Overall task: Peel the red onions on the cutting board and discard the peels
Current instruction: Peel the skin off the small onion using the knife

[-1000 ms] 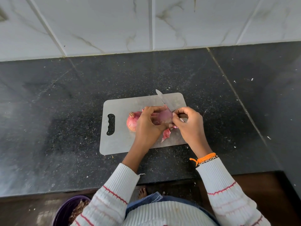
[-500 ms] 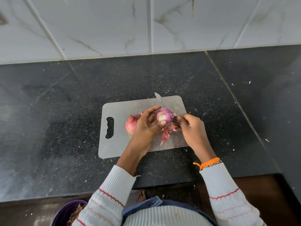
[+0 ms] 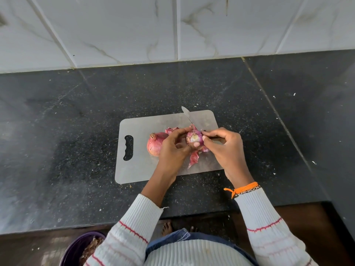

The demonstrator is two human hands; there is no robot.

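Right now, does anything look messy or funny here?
A little messy. Loose red peels lie on the board under the hands, not yet binned. Small white flecks dot the dark counter. The knife tip pokes past the board's far edge.

The onion (image 3: 195, 138) has turned, pale end up.
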